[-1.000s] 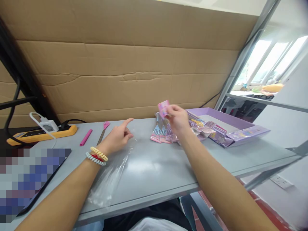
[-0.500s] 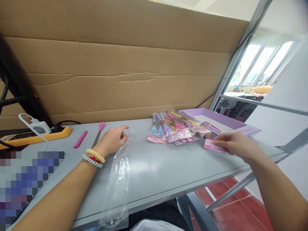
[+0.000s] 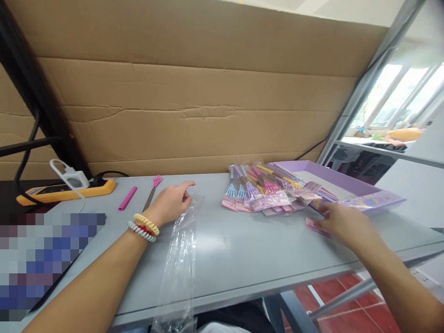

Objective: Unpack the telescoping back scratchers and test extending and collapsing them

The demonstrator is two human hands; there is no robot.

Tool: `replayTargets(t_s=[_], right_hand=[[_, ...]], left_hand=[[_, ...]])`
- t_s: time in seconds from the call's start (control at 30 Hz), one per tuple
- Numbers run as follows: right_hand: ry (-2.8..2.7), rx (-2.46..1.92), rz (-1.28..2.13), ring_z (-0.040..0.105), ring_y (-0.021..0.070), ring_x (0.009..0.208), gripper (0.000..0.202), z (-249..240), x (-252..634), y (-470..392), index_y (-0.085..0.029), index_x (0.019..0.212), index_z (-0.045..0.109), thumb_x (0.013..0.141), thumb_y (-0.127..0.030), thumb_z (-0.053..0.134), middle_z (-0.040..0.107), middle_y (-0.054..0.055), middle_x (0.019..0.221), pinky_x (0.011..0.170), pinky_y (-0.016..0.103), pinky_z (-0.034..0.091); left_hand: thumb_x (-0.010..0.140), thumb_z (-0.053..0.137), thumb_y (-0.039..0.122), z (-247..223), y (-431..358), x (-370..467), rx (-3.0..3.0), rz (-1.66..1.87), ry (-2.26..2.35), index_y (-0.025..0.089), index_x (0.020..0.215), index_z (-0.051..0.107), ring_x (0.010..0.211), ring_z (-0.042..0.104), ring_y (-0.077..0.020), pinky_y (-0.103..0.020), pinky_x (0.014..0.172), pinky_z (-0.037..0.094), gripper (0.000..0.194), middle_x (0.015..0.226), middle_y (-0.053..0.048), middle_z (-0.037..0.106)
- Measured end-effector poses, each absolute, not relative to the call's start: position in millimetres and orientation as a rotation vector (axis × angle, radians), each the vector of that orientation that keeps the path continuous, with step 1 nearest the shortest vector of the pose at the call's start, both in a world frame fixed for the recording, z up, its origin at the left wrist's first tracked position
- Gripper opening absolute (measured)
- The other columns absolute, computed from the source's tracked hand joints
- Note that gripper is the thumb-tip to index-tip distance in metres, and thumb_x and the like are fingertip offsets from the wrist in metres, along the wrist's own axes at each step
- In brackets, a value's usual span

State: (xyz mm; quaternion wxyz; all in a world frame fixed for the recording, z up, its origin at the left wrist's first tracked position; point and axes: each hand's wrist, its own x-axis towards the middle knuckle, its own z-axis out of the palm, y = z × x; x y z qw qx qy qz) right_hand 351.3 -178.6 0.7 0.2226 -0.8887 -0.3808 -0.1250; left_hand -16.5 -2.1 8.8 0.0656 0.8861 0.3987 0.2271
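Observation:
My left hand (image 3: 173,203) is closed on the top end of a long clear plastic bag (image 3: 178,259), which trails down over the table's front edge. Its index finger points forward. Beside that wrist lies a back scratcher (image 3: 157,180) with a pink hand-shaped head, partly hidden by my hand. A pink tube (image 3: 128,198) rests further left. My right hand (image 3: 347,226) is low over the table, fingers closed on a small pink printed card (image 3: 316,227), mostly covered by them. To its left lies a pile of bagged back scratchers (image 3: 256,185) in blue, purple, pink and yellow.
A shallow purple box (image 3: 357,182) stands at the back right behind my right hand. A yellow power strip (image 3: 100,188) with a white plug (image 3: 76,178) is at the far left. Cardboard (image 3: 201,92) walls off the back, and a metal post (image 3: 367,92) rises at right.
The view has swung left, so everything appears further right. My right hand has turned lower with the card, and less of the card shows. My left hand keeps its hold on the bag.

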Motion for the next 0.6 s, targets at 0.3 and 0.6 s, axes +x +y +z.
replayTargets(t_s=[0.3,0.6], right_hand=[[-1.834,-1.753,-0.045,0.057,0.0161,0.063,0.039,46.8,228.5,-144.8,-0.019,0.085,0.065,0.078,-0.055,0.053,0.065,0.006,0.076,0.058,0.028,0.041],[-2.08,-1.516,0.755,0.04,0.0056,0.039,0.023,48.8,174.9,-61.5,-0.015,0.07,0.061,0.081,-0.031,0.05,0.06,0.002,0.061,0.041,0.023,0.03]], left_hand=[[0.078,0.055,0.028,13.6,-23.0,-2.7,2.149,0.748,0.841,0.019,0.124,0.045,0.067,0.06,-0.0144,-0.027,0.063,0.046,0.049,0.07,0.002,0.065],[0.075,0.063,0.034,14.1,-23.2,-6.7,1.965,0.765,0.757,0.019,0.124,0.045,0.069,0.06,-0.015,-0.027,0.062,0.046,0.054,0.072,0.0,0.065]])
